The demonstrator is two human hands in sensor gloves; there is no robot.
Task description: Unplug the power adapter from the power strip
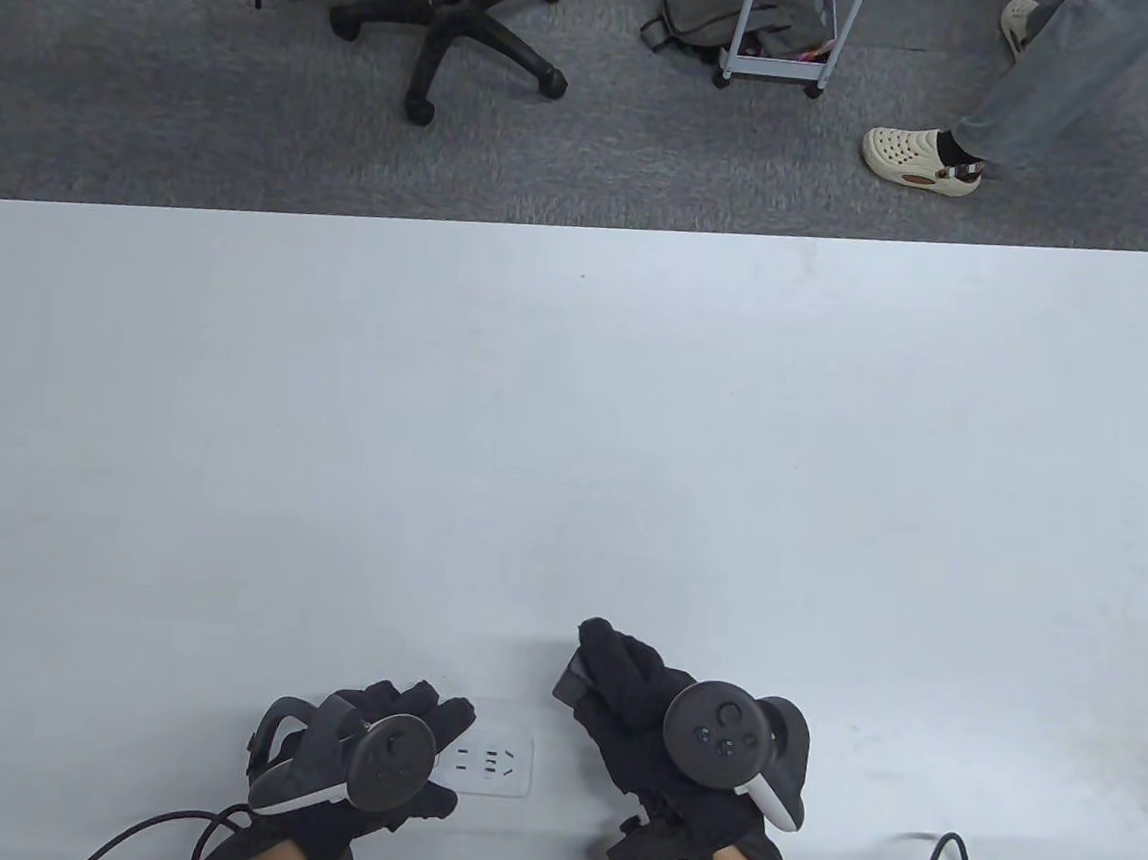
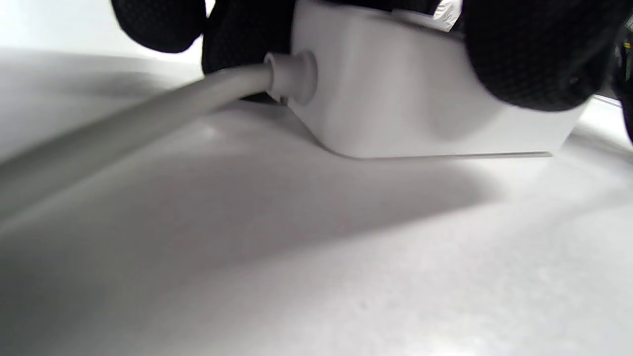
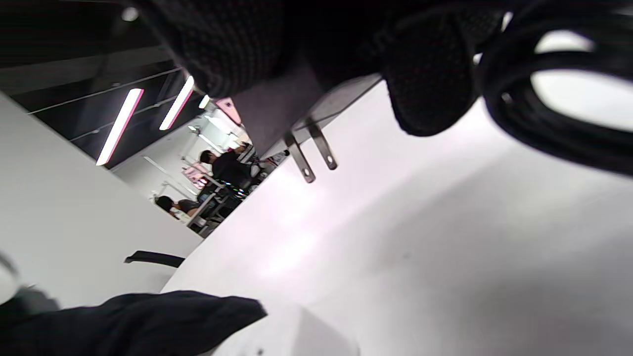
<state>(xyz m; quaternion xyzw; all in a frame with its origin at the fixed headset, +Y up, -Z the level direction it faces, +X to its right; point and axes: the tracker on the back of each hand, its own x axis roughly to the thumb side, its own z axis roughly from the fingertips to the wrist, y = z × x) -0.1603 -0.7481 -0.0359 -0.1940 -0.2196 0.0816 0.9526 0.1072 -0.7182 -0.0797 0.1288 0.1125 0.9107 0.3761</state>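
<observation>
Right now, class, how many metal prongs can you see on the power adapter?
2. Both prongs stick out side by side from the power adapter held by the right hand, clear of the power strip.

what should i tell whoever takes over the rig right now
Left hand: rests on the white power strip and holds it down on the table; the strip's grey cord leaves at its end.
Right hand: grips the black power adapter, raised off the table to the strip's right, both prongs bare in the air.
Done: the adapter is out of the strip, and the sockets that show are vacant.
Left: put the adapter down and let go of the strip.
</observation>
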